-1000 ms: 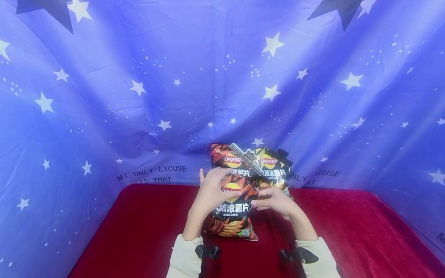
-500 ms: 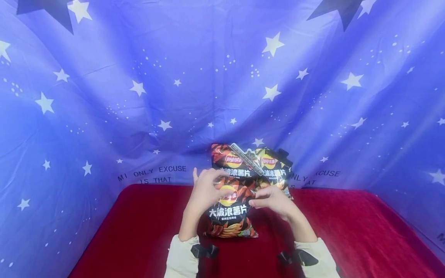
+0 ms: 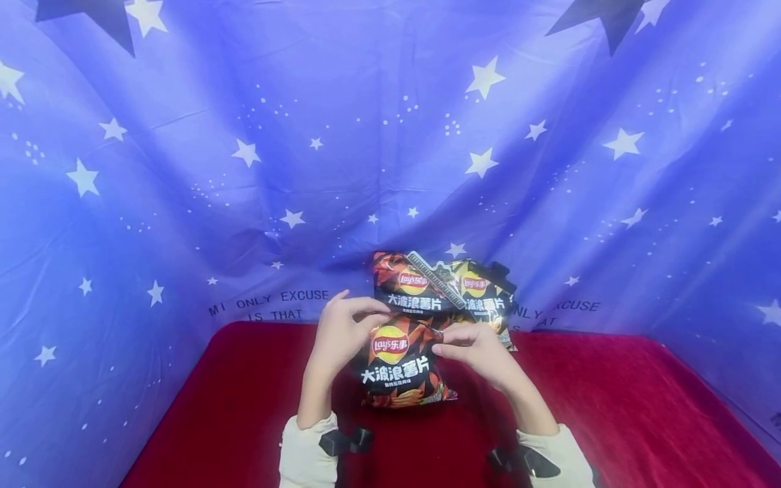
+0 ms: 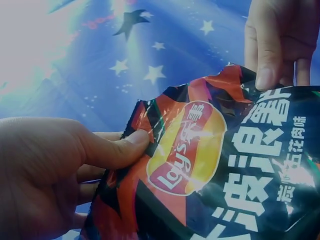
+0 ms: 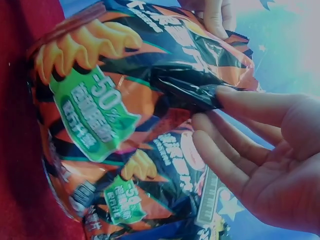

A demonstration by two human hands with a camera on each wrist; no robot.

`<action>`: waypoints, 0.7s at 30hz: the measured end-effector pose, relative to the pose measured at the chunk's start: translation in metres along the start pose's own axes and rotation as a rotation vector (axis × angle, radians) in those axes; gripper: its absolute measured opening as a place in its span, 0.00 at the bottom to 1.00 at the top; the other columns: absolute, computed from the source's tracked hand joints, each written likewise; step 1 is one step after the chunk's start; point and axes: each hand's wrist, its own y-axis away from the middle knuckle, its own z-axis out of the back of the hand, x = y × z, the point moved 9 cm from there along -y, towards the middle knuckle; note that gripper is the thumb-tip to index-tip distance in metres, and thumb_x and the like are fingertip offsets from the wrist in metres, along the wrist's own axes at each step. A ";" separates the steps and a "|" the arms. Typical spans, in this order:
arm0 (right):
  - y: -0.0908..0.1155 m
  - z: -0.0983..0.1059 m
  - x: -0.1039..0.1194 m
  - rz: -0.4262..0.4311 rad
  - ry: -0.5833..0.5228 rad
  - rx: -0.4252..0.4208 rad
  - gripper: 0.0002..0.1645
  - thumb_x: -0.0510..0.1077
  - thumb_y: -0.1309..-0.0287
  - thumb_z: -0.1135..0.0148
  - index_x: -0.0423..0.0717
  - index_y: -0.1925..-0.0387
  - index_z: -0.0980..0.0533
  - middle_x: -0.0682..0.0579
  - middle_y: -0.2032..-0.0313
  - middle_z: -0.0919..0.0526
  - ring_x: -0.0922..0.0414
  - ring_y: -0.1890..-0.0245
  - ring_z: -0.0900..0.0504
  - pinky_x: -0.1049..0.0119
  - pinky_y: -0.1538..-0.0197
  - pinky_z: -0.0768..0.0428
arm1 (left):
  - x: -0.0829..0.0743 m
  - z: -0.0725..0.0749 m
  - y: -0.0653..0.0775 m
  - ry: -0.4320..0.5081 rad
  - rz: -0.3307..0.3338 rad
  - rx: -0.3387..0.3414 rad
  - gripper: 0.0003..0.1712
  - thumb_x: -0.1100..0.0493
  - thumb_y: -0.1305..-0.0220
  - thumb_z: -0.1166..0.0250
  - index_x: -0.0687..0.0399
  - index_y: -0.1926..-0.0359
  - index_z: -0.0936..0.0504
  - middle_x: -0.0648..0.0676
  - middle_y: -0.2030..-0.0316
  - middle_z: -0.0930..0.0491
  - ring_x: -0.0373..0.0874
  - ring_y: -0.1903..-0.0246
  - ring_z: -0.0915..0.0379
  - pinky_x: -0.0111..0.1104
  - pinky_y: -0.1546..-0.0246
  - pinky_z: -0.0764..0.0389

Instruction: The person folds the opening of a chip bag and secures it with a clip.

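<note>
A black and orange chip bag (image 3: 393, 369) with a round yellow and red logo stands over the red cloth, label toward me. My left hand (image 3: 338, 335) pinches its upper left edge; in the left wrist view the thumb (image 4: 135, 140) lies on the front and the fingers go behind. My right hand (image 3: 478, 352) pinches a fold of the bag's right side between thumb and fingertips, as the right wrist view shows. Behind it stands a similar orange bag (image 3: 390, 268), with a piano-keyboard-patterned clip (image 3: 434, 279) slanting across its upper right.
A yellow-topped chip bag (image 3: 476, 288) with a black clip (image 3: 500, 274) stands at the back right, partly overlapped by the patterned clip. Red velvet cloth (image 3: 610, 400) covers the table. A blue starry curtain (image 3: 342, 183) hangs close behind the bags.
My left hand has moved left, drawing the front bag's top left and tilting it. The bag's bottom edge sits slightly higher. My right hand has closed on the bag's right side, nearly in place.
</note>
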 end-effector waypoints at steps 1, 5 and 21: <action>0.000 0.001 0.003 0.010 -0.004 -0.015 0.06 0.37 0.46 0.25 0.39 0.65 0.12 0.47 0.65 0.13 0.64 0.62 0.19 0.70 0.56 0.18 | -0.001 0.003 0.000 0.004 0.000 -0.015 0.05 0.61 0.41 0.25 0.49 0.63 0.08 0.48 0.64 0.09 0.45 0.59 0.12 0.49 0.25 0.39; 0.002 0.003 0.010 0.005 -0.051 -0.051 0.06 0.36 0.45 0.26 0.36 0.65 0.12 0.50 0.69 0.15 0.63 0.67 0.19 0.69 0.62 0.17 | -0.004 0.010 0.001 0.017 0.005 -0.056 0.05 0.63 0.42 0.25 0.50 0.64 0.07 0.48 0.66 0.09 0.46 0.61 0.12 0.47 0.26 0.36; 0.001 -0.006 -0.008 -0.051 -0.175 0.064 0.12 0.30 0.44 0.31 0.21 0.60 0.18 0.49 0.69 0.16 0.61 0.72 0.14 0.59 0.62 0.11 | 0.020 0.002 0.002 0.027 0.129 -0.007 0.08 0.63 0.46 0.23 0.43 0.69 0.07 0.44 0.70 0.10 0.42 0.64 0.21 0.41 0.52 0.25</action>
